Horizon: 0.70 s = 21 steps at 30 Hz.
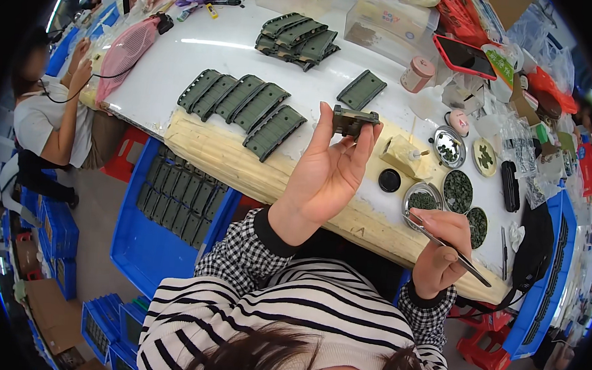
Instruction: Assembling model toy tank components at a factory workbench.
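Note:
My left hand (323,176) is raised over the front edge of the table, pinching a small dark green panel (354,123) edge-on between thumb and fingers. Metal tweezers (467,265) rest in my right hand (445,250), whose fingers are closed round them beside several round dishes. The tweezers' tip is over a metal dish (407,209) of small green parts. Close by are two more dishes of green bits, a round dish (457,191) and a lower dish (476,229). A single green panel (362,89) lies beyond my left hand.
Green panels stand in a row (250,102) at left and in a stack (297,41) farther back. A blue crate (129,243) of panels sits below the table's left edge. A small brush pot (408,155), black lid (389,180) and phone (465,56) lie right. Another person (52,112) sits left.

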Tool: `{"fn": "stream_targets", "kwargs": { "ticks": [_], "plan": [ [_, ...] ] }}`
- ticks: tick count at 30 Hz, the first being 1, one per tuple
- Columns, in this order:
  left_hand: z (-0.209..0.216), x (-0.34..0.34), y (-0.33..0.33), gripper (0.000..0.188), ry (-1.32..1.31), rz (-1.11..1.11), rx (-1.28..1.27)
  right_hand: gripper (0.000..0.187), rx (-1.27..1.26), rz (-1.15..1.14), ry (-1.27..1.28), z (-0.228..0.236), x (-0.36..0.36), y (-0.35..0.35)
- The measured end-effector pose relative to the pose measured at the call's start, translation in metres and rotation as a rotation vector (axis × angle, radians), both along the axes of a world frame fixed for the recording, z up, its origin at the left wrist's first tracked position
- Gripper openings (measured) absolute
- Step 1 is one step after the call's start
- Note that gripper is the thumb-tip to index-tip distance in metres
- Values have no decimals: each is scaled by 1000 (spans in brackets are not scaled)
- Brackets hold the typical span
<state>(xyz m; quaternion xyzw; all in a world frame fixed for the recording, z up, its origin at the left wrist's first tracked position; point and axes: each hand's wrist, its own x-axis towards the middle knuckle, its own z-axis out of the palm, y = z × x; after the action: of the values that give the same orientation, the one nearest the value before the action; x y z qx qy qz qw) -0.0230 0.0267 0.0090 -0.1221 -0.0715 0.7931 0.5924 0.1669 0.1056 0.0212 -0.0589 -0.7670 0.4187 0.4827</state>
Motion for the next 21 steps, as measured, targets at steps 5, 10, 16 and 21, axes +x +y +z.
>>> {"fn": "stream_targets", "kwargs": {
  "ticks": [5, 10, 16, 21],
  "plan": [
    [0, 0, 1, 56, 19, 6, -18, 45, 15, 2, -9, 1, -1, -1],
    [-1, 0, 1, 56, 38, 19, -24, 44, 17, 4, -30, 1, -2, -2],
    [-1, 0, -1, 56, 29, 17, -34, 41, 9, 9, -30, 0, -3, -2],
    [-5, 0, -2, 55, 42, 20, -43, 31, 28, -170, -74, 5, 2, 10]
  ]
}}
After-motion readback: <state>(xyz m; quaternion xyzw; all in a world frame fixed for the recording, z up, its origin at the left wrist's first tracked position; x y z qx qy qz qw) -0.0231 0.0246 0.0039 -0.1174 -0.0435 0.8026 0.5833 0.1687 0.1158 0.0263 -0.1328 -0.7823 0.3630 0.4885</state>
